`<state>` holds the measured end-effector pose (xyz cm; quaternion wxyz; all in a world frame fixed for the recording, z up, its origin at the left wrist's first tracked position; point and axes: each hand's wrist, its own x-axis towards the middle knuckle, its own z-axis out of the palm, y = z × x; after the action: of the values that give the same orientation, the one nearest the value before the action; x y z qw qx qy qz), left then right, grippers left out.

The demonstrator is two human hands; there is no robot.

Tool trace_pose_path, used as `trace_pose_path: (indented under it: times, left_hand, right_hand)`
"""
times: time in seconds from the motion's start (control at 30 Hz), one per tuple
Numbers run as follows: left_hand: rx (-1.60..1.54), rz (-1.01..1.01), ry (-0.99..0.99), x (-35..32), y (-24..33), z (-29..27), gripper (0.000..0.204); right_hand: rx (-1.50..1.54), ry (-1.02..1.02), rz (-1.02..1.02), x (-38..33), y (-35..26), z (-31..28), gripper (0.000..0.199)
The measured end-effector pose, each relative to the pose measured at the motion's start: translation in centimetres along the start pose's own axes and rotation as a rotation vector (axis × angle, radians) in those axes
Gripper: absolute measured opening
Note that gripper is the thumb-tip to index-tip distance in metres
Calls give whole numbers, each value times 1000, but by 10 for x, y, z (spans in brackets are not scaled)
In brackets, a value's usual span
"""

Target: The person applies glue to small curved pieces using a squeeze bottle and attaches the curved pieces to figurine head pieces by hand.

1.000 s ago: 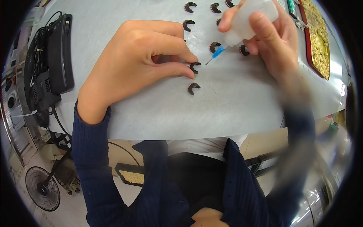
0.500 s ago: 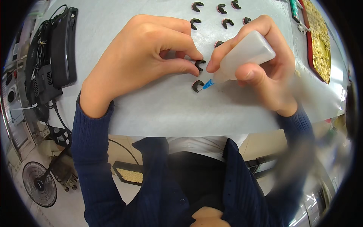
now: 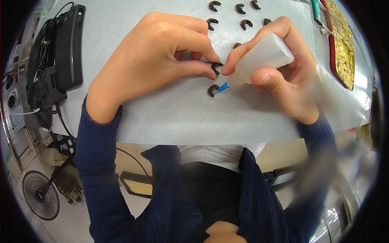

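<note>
Holds both navy-sleeved forearms [image 3: 98, 150] across the near edge of the bench [image 3: 174, 121]; pinches with thumb and forefinger of the left hand [image 3: 158, 52], knuckles upward; curls the right hand [image 3: 300, 86], thumb opposite the bent forefinger.

The table [image 3: 174, 125] is pale grey on top, with a bunch of little black horseshoe-shaped pieces [image 3: 243, 24] dotted across it, some pinkish along the outer curve. One of them sits closest to the near edge. Left side's got a long black box [image 3: 69, 50] with bundled cables [image 3: 45, 52] beside it; right side, a red-rimmed tray [image 3: 333, 58].
</note>
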<state>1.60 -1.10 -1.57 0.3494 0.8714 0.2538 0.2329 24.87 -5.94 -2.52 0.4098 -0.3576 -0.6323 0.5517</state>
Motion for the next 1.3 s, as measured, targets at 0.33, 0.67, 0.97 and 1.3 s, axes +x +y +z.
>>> trace_pose_path:
  times: [0.33, 0.67, 0.97, 1.3]
  left_hand:
    - [34, 22, 2, 0, -1, 0, 21]
    - [60, -21, -32, 1, 3, -3, 21]
    - [63, -10, -30, 1, 2, -3, 21]
    - [105, -56, -33, 0, 1, -34, 23]
  right_hand:
    - [-147, 41, 47, -1, -11, -11, 48]
    - [-132, 2, 20, -1, -7, -8, 49]
    - [-173, -40, 15, 0, -8, -12, 48]
    - [-46, 375, -235, 15, 9, -11, 33]
